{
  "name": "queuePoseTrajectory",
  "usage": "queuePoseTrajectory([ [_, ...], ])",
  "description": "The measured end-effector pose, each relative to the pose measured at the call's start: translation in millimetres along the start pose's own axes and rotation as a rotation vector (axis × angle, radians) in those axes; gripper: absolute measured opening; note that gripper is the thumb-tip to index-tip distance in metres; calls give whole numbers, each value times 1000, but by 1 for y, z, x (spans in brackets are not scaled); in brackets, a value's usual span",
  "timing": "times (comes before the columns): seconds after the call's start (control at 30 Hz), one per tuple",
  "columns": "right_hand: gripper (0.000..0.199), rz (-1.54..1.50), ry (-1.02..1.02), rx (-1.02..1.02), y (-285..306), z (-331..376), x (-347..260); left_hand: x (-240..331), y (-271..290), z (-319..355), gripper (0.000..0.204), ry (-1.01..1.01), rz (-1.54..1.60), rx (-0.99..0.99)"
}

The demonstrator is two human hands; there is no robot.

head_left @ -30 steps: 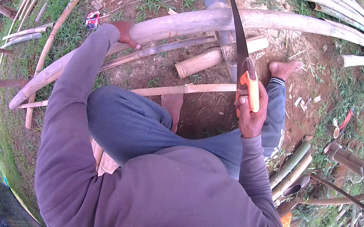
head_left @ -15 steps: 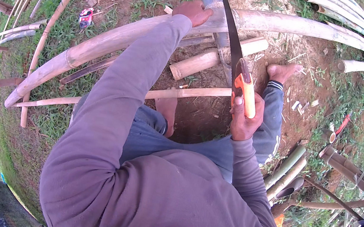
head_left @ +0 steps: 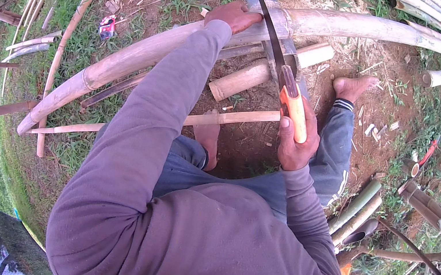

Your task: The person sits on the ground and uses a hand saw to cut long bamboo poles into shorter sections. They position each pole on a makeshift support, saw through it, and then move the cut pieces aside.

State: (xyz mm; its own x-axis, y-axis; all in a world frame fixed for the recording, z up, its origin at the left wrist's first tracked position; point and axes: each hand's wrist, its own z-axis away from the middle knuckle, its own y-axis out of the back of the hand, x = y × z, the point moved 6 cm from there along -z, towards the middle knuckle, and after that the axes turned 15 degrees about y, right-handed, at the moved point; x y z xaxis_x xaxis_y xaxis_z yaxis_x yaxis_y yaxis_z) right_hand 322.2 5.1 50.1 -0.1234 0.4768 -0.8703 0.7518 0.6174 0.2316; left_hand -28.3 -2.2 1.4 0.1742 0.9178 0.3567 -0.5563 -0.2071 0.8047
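Note:
My right hand (head_left: 298, 141) is closed round the orange and dark handle of a handsaw (head_left: 274, 46). The long dark blade points away from me and crosses a thick pale bamboo pole (head_left: 135, 56); whether its teeth bite into the pole I cannot tell. Just left of the blade, my left hand (head_left: 232, 17) is closed over the top of the same pole, fingers curled on it. A grey wooden support (head_left: 290, 56) passes under the pole beside the blade.
A short bamboo piece (head_left: 241, 83) lies beyond a thin bamboo strip (head_left: 235, 118) near my bare feet. More bamboo poles (head_left: 438, 22) are stacked at far right. Cut lengths (head_left: 356, 207) lie at right, near a red-handled tool (head_left: 429, 152). A red packet (head_left: 108, 26) sits on the grass.
The saw's tip has swung left and the handle has shifted slightly left and away from me. My left hand stays on the pole. The whole view has shifted a little.

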Motion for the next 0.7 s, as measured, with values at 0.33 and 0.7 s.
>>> queuePoseTrajectory([
  [0.33,52,60,68,-32,3,-8,-2,0,-2,-6,80,-13,-9,18],
  [0.7,45,-105,-85,28,20,17,-6,-2,0,2,90,3,-44,32],
])
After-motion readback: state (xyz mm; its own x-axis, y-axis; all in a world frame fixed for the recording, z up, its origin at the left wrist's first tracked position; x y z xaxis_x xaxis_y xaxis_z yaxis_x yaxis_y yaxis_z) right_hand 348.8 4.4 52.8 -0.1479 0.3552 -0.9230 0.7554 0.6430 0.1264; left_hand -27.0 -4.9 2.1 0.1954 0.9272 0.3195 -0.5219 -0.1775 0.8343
